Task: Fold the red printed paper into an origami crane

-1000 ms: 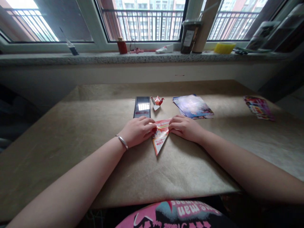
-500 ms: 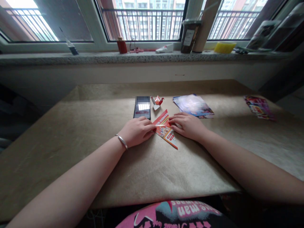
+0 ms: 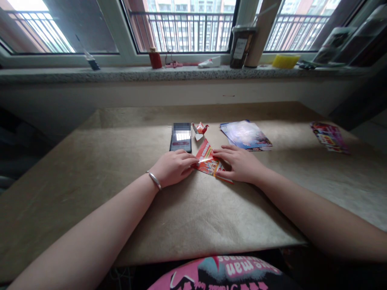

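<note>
A folded triangle of red, printed paper (image 3: 206, 161) lies on the table in front of me. The fingers of my left hand (image 3: 178, 164) are closed on its left corner. My right hand (image 3: 237, 163) rests over its right side, with fingers stretched out and thumb apart, fingertips touching the paper. Part of the paper is hidden under that hand. Just behind it stands a small folded paper crane (image 3: 200, 129), red and white. A phone (image 3: 180, 139) lies left of the crane, close to the fingers of my left hand.
Right of the crane is a stack of bluish-purple printed sheets (image 3: 246, 135). Further right lie several colourful cards or leaflets (image 3: 329, 137). On the windowsill (image 3: 127, 75) stand a red bottle (image 3: 155, 59), a dark lidded tub (image 3: 241, 48) and a yellow object (image 3: 286, 61).
The folded paper has turned counterclockwise, its upper tip shifting left and its lower right tip rising to the right. My right thumb has moved down and away from the fingers.
</note>
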Available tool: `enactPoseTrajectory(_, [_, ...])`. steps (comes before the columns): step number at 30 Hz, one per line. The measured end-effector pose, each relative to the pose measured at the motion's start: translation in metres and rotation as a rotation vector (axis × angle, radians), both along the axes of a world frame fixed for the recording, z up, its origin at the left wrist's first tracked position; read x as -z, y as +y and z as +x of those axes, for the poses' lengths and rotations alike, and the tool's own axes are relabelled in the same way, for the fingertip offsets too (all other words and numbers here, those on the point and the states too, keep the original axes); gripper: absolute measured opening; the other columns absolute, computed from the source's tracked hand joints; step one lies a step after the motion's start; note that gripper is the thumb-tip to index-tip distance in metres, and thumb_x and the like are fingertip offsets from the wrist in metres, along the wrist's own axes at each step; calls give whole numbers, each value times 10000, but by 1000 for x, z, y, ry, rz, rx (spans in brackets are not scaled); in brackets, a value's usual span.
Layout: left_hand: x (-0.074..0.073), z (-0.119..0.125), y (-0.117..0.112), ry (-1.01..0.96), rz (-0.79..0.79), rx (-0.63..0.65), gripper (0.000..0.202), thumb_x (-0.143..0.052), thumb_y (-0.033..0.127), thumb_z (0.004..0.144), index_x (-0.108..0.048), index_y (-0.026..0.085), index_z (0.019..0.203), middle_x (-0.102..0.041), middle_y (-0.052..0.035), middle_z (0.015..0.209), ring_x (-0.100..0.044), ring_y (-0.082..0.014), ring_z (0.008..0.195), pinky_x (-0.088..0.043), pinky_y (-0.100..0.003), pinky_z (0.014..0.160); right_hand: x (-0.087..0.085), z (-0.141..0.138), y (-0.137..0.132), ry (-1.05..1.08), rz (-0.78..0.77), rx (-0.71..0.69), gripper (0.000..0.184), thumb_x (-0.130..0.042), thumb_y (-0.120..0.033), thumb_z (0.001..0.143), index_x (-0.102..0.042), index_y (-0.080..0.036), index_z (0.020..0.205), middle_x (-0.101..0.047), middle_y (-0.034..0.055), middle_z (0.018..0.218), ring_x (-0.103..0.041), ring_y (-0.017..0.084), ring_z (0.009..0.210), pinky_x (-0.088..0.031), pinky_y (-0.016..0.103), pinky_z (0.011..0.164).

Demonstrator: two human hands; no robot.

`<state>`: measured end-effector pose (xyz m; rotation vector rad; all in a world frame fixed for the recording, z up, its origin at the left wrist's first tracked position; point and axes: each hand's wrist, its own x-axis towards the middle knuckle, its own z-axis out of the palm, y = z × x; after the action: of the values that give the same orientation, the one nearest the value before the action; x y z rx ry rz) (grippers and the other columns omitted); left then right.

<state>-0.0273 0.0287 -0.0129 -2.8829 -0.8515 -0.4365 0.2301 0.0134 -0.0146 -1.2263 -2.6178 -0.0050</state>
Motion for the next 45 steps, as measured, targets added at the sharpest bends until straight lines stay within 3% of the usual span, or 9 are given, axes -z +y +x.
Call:
enactPoseTrajectory(9, [-6, -4, 1, -4, -105, 94, 309, -504, 282, 848, -609, 207, 1129, -636, -46, 1126, -566, -186, 933, -498, -347, 829, -6, 6, 0, 13, -111, -119, 397, -606, -411, 756, -622, -228, 1107, -622, 20, 1195, -509, 254, 1145, -419, 408, 952])
enactPoseTrajectory(17, [-1, -6, 5, -18, -101, 125, 284, -496, 300, 871, -619, 221, 1115, -645, -29, 1119, -564, -174, 917, -497, -329, 817, -4, 6, 1, 87, -172, -127, 274, -640, -385, 749, -642, -239, 980, -657, 48, 1106, -516, 232, 1141, -437, 381, 920])
enactPoseTrajectory(22, [0, -6, 6, -50, -84, 128, 252, -469, 288, 895, -649, 210, 1054, -677, -23, 1041, -578, -163, 888, -506, -304, 797, -5, 3, -1, 108, -139, -153, 325, -626, -453, 761, -627, -213, 980, -632, 64, 1153, -533, 227, 1103, -416, 380, 926])
enactPoseTrajectory(29, [0, -1, 4, -76, -32, 118, 243, -446, 262, 899, -676, 203, 952, -695, -24, 939, -605, -150, 826, -508, -290, 749, -8, -10, -7, 100, -97, -133, 308, -604, -487, 773, -652, -213, 906, -685, 49, 949, -582, 205, 917, -412, 343, 802])
enactPoseTrajectory(36, [-2, 4, 0, -52, 40, 80, 235, -448, 274, 892, -669, 195, 883, -688, -26, 873, -611, -146, 776, -487, -277, 714, -4, -20, -12, 102, -11, -115, 212, -601, -387, 781, -667, -229, 907, -678, 29, 923, -559, 196, 866, -381, 320, 751])
enactPoseTrajectory(41, [-1, 10, -5, -100, 88, 47, 229, -457, 269, 878, -653, 185, 796, -675, -26, 800, -604, -143, 726, -477, -268, 675, -3, -25, -15, 109, -1, -93, 230, -593, -424, 786, -665, -225, 875, -663, 31, 896, -545, 181, 811, -366, 290, 684])
enactPoseTrajectory(45, [-2, 14, -9, -150, 89, 45, 201, -457, 250, 875, -620, 172, 787, -654, -27, 794, -593, -131, 704, -463, -236, 627, -3, -29, -17, 154, -30, -42, 161, -562, -344, 814, -656, -214, 820, -647, 23, 844, -538, 151, 771, -351, 253, 650])
